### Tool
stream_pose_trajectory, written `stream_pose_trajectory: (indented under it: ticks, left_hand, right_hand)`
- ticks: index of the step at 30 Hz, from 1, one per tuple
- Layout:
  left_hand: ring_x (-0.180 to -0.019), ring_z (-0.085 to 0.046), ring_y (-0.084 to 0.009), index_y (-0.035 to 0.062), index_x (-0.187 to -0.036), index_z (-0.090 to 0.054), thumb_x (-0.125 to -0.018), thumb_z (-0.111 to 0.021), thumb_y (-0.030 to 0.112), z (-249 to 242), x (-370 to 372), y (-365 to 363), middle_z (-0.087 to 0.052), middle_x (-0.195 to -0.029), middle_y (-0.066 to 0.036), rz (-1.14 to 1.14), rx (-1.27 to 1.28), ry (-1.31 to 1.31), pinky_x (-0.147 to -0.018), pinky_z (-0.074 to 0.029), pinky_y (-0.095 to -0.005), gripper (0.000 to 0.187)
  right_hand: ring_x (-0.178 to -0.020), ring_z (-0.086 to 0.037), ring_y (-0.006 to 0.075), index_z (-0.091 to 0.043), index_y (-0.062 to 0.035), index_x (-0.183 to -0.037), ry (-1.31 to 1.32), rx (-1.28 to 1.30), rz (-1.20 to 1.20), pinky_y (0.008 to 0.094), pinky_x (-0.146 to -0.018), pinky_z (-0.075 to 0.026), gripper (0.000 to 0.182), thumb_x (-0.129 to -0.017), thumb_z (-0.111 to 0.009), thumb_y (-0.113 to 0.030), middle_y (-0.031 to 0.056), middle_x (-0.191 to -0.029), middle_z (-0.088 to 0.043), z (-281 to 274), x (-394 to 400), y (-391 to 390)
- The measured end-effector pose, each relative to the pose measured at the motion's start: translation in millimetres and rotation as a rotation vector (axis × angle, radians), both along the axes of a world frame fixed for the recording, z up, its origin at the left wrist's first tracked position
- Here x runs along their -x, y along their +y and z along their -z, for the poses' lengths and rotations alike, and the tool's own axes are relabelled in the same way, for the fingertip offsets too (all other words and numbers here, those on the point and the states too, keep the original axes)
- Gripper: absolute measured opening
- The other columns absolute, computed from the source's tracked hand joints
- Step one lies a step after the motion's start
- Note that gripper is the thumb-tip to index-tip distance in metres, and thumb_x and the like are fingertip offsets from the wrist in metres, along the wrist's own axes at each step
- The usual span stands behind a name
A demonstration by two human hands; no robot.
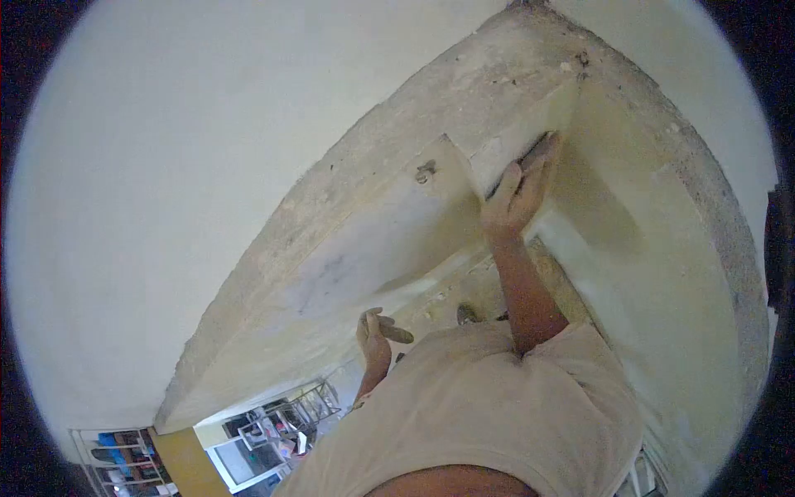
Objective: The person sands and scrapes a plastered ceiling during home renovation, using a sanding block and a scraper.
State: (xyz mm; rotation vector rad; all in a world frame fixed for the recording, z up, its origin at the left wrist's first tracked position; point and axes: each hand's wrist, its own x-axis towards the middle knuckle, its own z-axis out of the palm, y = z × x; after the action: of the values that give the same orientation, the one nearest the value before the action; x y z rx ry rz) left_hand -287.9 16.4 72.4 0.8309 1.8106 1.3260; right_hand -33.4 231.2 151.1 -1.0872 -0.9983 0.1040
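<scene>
While set slantwise against the wall (497,151), a dark-edged tool (538,149) is held by the half-curled right hand (519,197). Lower left, an oblong piece (398,333) is gripped in the part-closed left hand (373,335).

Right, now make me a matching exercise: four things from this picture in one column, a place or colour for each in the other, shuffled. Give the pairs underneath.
Things
1. right hand
2. shirt
3. shelf
4. left hand

Places and colours
A. near the picture's bottom left corner
B. near the picture's middle, just left of the shirt
C. highest of the four in the picture
D. pale beige

Pairs: 1-C, 2-D, 3-A, 4-B
</scene>
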Motion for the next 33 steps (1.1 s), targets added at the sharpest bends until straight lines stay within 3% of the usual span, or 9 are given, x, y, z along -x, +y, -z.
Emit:
stream_pose_trajectory:
  ticks: [5,7,14,19,22,25,28,31,33]
  left_hand:
    - [-0.066,-0.058,-0.0176,-0.0001,-0.099,-0.054,-0.093,-0.044,0.033,9,15,1,-0.06,-0.07,-0.01,0.071,-0.011,0.048,-0.063,-0.046,-0.0291,0.035]
    - [-0.067,-0.058,-0.0176,-0.0001,-0.099,-0.054,-0.093,-0.044,0.033,5,16,1,-0.059,-0.071,-0.01,0.104,0.002,0.04,-0.063,-0.046,-0.0291,0.035]
    - [-0.066,-0.058,-0.0176,0.0001,-0.099,-0.054,-0.093,-0.045,0.033,-6,11,5,-0.059,-0.072,-0.01,0.11,-0.034,-0.095,-0.063,-0.046,-0.0295,0.034]
    - [-0.061,-0.057,-0.0177,-0.0004,-0.099,-0.053,-0.094,-0.044,0.031,14,27,3,-0.058,-0.072,-0.01,0.118,0.02,0.015,-0.059,-0.047,-0.0288,0.033]
    - [-0.059,-0.058,-0.0184,-0.0006,-0.099,-0.053,-0.094,-0.045,0.03,15,26,4,-0.058,-0.071,-0.01,0.166,0.027,-0.024,-0.056,-0.047,-0.0283,0.033]
    - [-0.056,-0.058,-0.0197,-0.0006,-0.099,-0.053,-0.094,-0.045,0.031,12,25,5,-0.058,-0.071,-0.01,0.195,0.04,-0.072,-0.055,-0.047,-0.0286,0.033]
    - [-0.054,-0.059,-0.0211,-0.0007,-0.1,-0.053,-0.093,-0.046,0.032,-2,12,11,-0.058,-0.071,-0.011,0.195,0.062,-0.082,-0.054,-0.047,-0.0295,0.034]
    - [-0.054,-0.059,-0.0215,-0.0011,-0.1,-0.053,-0.093,-0.047,0.034,-4,11,19,-0.058,-0.071,-0.011,0.207,0.059,-0.044,-0.054,-0.047,-0.0306,0.036]
    - [-0.055,-0.059,-0.0212,-0.0013,-0.1,-0.052,-0.092,-0.047,0.034,3,17,12,-0.058,-0.072,-0.011,0.213,0.072,0.03,-0.054,-0.047,-0.0312,0.037]
  right_hand:
    - [-0.129,-0.027,0.0397,-0.032,0.0137,-0.128,0.077,0.096,-0.059,0.0431,-0.108,-0.019,0.057,-0.076,-0.04,-0.007,0.0277,-0.14,-0.021,-20,-6,-9]
    - [-0.132,-0.021,0.0382,-0.03,0.0131,-0.13,0.291,-0.033,-0.145,0.0424,-0.109,-0.017,0.062,-0.071,-0.036,-0.003,0.0259,-0.139,-0.025,-8,-6,2]
    - [-0.136,-0.008,0.0367,-0.029,0.0089,-0.133,0.397,-0.083,-0.139,0.0446,-0.11,-0.008,0.058,-0.078,-0.035,-0.011,0.0217,-0.145,-0.018,-8,9,14]
    - [-0.134,-0.008,0.0444,-0.025,0.0061,-0.136,-0.154,-0.071,-0.035,0.051,-0.108,-0.005,0.057,-0.09,-0.034,-0.026,0.0209,-0.145,-0.019,-28,25,4]
    - [-0.133,-0.009,0.0468,-0.026,0.0048,-0.136,-0.393,-0.242,-0.04,0.0529,-0.107,-0.007,0.058,-0.091,-0.032,-0.031,0.0225,-0.144,-0.02,33,30,0]
    - [-0.132,-0.011,0.0469,-0.026,0.0022,-0.137,-0.053,0.04,0.002,0.053,-0.107,-0.01,0.059,-0.091,-0.033,-0.035,0.0219,-0.143,-0.023,92,31,2]
    - [-0.132,-0.012,0.0469,-0.027,0.0003,-0.137,0.05,-0.037,0.059,0.0532,-0.106,-0.011,0.06,-0.09,-0.036,-0.035,0.0218,-0.143,-0.022,34,19,14]
    - [-0.133,-0.012,0.0453,-0.024,-0.0021,-0.139,-0.061,-0.179,-0.128,0.0518,-0.107,-0.011,0.061,-0.091,-0.035,-0.037,0.0217,-0.144,-0.021,-5,13,8]
    - [-0.133,-0.011,0.0439,-0.02,-0.0044,-0.141,-0.244,-0.184,-0.053,0.0512,-0.107,-0.012,0.063,-0.091,-0.034,-0.039,0.0206,-0.145,-0.02,23,16,4]
